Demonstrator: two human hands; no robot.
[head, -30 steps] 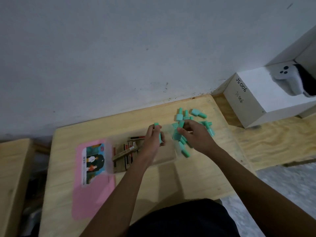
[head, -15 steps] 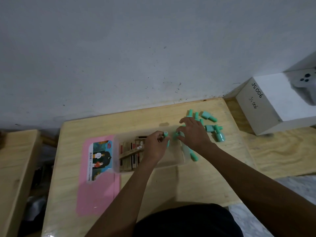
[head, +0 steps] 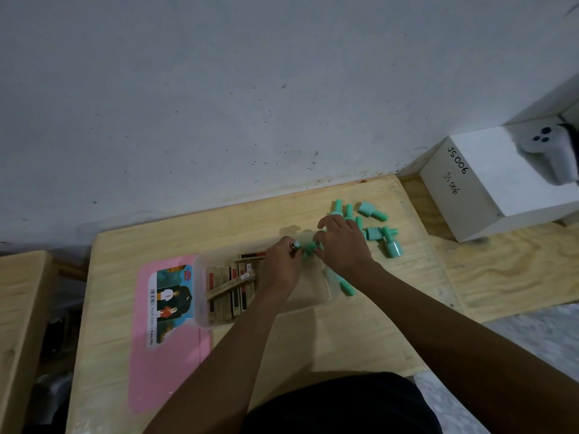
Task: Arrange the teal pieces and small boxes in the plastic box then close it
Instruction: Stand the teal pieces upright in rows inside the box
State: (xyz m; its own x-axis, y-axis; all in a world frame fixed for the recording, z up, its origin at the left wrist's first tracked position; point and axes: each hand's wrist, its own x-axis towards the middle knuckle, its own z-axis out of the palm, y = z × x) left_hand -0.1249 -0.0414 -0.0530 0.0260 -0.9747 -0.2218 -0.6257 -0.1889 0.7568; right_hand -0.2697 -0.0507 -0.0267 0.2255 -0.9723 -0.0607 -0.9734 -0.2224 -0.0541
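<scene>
Both hands (head: 283, 264) (head: 343, 244) pinch teal pieces (head: 308, 247) over the plastic box's (head: 200, 308) far right corner — next they likely set them beside the small boxes (head: 230, 292) — more wait on the table (head: 313, 339).

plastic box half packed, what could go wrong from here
One small box lies slanted on top of the packed row, so it may hold the pink lid up at closing. Loose teal pieces sit near the table's right edge; a sweep of the right hand could knock some off.
</scene>
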